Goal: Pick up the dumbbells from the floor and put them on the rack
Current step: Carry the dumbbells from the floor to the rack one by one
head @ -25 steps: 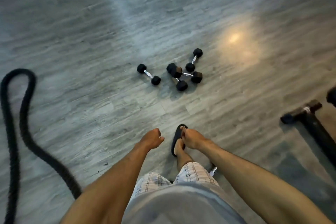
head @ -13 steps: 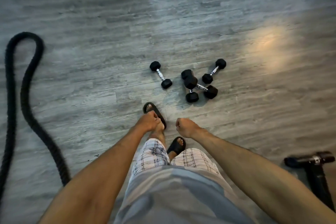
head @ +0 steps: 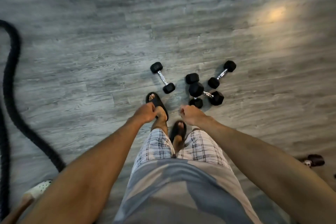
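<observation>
Several small black hex dumbbells with chrome handles lie on the grey wood floor just ahead of my feet. One dumbbell (head: 162, 80) lies alone on the left. Another dumbbell (head: 221, 74) lies at the right, and two crossed dumbbells (head: 205, 93) sit between, one partly hidden under the other. My left hand (head: 145, 112) hangs curled closed with nothing in it, short of the lone dumbbell. My right hand (head: 190, 114) is a loose empty fist, just short of the crossed pair. No rack is in view.
A thick black battle rope (head: 12, 82) snakes along the left side of the floor. A dark piece of equipment (head: 314, 160) sits at the lower right edge. A white perforated shoe (head: 39, 187) shows at the lower left. My feet wear black slides (head: 156, 102).
I have stepped closer to the dumbbells, which now lie right in front of my feet. Both hands stay closed and empty. The equipment at right has slid toward the frame edge.
</observation>
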Demonstrator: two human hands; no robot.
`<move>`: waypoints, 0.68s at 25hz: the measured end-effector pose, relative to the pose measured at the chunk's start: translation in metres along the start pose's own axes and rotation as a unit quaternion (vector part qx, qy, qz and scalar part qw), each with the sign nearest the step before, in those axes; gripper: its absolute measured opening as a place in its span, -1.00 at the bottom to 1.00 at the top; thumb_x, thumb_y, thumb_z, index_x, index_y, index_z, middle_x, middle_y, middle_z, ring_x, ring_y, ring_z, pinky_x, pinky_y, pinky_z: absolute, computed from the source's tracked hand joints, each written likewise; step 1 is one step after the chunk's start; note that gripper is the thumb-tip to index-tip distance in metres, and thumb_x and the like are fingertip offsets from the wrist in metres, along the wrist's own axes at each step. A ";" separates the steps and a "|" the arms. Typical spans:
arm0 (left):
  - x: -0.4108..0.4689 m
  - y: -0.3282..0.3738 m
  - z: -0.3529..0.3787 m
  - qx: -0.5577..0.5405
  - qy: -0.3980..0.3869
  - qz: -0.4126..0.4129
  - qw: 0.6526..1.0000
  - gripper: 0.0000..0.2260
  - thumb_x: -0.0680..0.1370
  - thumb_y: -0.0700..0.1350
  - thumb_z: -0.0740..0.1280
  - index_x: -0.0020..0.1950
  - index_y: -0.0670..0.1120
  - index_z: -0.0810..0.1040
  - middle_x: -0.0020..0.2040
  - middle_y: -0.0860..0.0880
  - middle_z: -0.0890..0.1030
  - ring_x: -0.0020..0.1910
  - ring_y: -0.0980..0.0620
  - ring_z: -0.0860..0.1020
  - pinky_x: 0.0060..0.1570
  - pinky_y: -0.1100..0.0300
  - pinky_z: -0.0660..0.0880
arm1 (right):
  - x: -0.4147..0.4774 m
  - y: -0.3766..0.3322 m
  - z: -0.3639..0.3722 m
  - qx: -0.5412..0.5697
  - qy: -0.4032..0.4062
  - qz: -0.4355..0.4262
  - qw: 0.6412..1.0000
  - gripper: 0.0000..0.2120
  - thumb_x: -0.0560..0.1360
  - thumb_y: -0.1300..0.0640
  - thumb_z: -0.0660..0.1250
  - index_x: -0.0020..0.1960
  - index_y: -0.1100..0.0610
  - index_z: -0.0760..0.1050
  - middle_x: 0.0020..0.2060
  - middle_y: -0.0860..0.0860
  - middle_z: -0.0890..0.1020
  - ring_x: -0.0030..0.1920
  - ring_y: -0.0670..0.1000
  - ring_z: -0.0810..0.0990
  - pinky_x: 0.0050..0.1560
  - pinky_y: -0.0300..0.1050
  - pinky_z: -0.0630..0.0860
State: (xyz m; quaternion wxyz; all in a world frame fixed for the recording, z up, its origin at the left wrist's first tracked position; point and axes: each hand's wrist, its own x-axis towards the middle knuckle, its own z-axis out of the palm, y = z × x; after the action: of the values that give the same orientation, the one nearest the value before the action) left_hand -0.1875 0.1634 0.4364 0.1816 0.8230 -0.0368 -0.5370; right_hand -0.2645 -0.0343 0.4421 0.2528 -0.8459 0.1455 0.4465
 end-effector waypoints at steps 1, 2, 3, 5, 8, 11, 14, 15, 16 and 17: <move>0.015 0.008 -0.011 0.007 -0.001 -0.002 1.000 -0.78 0.60 -0.04 0.29 0.16 -0.15 0.51 0.16 -0.21 0.60 0.10 -0.16 0.56 0.04 0.05 0.46 | 0.012 -0.004 -0.010 0.003 0.003 0.001 1.000 -0.77 0.56 0.14 0.17 0.08 0.19 0.54 0.07 0.20 0.64 0.12 0.24 0.58 0.05 0.02 0.50; 0.030 0.014 -0.021 0.013 -0.003 -0.004 1.000 -0.76 0.60 -0.05 0.29 0.19 -0.16 0.51 0.17 -0.20 0.59 0.13 -0.17 0.56 0.05 0.06 0.45 | 0.024 -0.006 -0.020 0.008 0.001 0.005 1.000 -0.80 0.55 0.14 0.18 0.05 0.18 0.54 0.03 0.20 0.65 0.09 0.23 0.60 0.01 0.01 0.50; 0.051 0.021 -0.028 0.017 -0.005 -0.002 1.000 -0.75 0.60 -0.05 0.29 0.21 -0.16 0.51 0.18 -0.20 0.59 0.14 -0.17 0.55 0.07 0.05 0.46 | 0.043 -0.004 -0.026 0.016 -0.002 0.008 1.000 -0.83 0.55 0.13 0.19 0.01 0.16 0.52 -0.01 0.19 0.66 0.05 0.21 0.61 -0.02 0.00 0.51; 0.095 0.029 -0.036 0.013 -0.005 -0.001 1.000 -0.74 0.60 -0.04 0.28 0.21 -0.17 0.51 0.17 -0.19 0.59 0.14 -0.18 0.55 0.11 0.01 0.48 | 0.082 0.003 -0.029 0.039 -0.017 0.015 0.999 -0.87 0.52 0.09 0.19 -0.07 0.11 0.49 -0.08 0.14 0.68 -0.03 0.18 0.64 -0.06 -0.01 0.56; 0.167 0.030 -0.029 -0.049 0.009 -0.026 0.998 -0.80 0.60 -0.04 0.28 0.13 -0.14 0.51 0.12 -0.17 0.61 0.08 -0.15 0.57 0.10 -0.02 0.52 | 0.148 0.020 -0.019 0.053 -0.034 0.023 0.998 -0.83 0.50 0.07 0.16 -0.15 0.10 0.49 -0.20 0.09 0.67 -0.14 0.16 0.65 -0.12 0.00 0.58; 0.241 0.022 -0.004 -0.167 0.014 -0.085 0.982 -0.89 0.59 -0.01 0.29 0.00 -0.04 0.47 0.06 -0.16 0.64 0.01 -0.13 0.61 0.12 -0.03 0.56 | 0.219 0.038 -0.003 0.036 -0.056 0.019 0.998 -0.82 0.55 0.11 0.16 -0.03 0.14 0.52 -0.12 0.12 0.65 -0.09 0.17 0.62 -0.06 0.03 0.56; 0.326 0.000 0.033 -0.250 0.026 -0.143 0.957 -0.85 0.58 -0.01 0.30 -0.18 0.00 0.46 -0.02 -0.15 0.66 0.00 -0.16 0.65 0.13 -0.09 0.58 | 0.309 0.060 0.029 0.032 -0.066 0.004 0.997 -0.83 0.57 0.12 0.17 0.07 0.15 0.48 -0.05 0.16 0.64 0.01 0.21 0.60 0.01 0.08 0.55; 0.352 -0.008 0.048 -0.271 0.030 -0.152 0.950 -0.81 0.58 -0.03 0.30 -0.22 0.00 0.46 -0.06 -0.15 0.66 -0.02 -0.16 0.65 0.12 -0.08 0.58 | 0.338 0.067 0.041 0.034 -0.064 0.002 0.997 -0.81 0.58 0.12 0.18 0.12 0.15 0.47 -0.01 0.17 0.64 0.05 0.21 0.60 0.04 0.09 0.54; 0.378 -0.016 0.060 -0.286 0.032 -0.166 0.943 -0.80 0.59 -0.05 0.30 -0.24 -0.01 0.47 -0.08 -0.15 0.66 -0.04 -0.16 0.66 0.11 -0.06 0.59 | 0.366 0.074 0.055 0.037 -0.059 0.003 0.998 -0.78 0.57 0.12 0.19 0.17 0.15 0.45 0.05 0.17 0.63 0.11 0.21 0.58 0.08 0.07 0.52; 0.405 -0.024 0.072 -0.306 0.044 -0.175 0.935 -0.82 0.58 -0.05 0.31 -0.22 -0.01 0.49 -0.06 -0.16 0.66 -0.02 -0.16 0.65 0.12 -0.05 0.58 | 0.393 0.081 0.068 0.039 -0.055 0.008 0.998 -0.74 0.56 0.13 0.21 0.23 0.15 0.42 0.10 0.18 0.61 0.17 0.20 0.55 0.11 0.04 0.50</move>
State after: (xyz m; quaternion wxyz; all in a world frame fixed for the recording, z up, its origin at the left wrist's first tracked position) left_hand -0.0848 0.0636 0.0501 0.3292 0.7440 0.2819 -0.5085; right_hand -0.1291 -0.0713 0.0603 0.2900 -0.8083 0.1553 0.4882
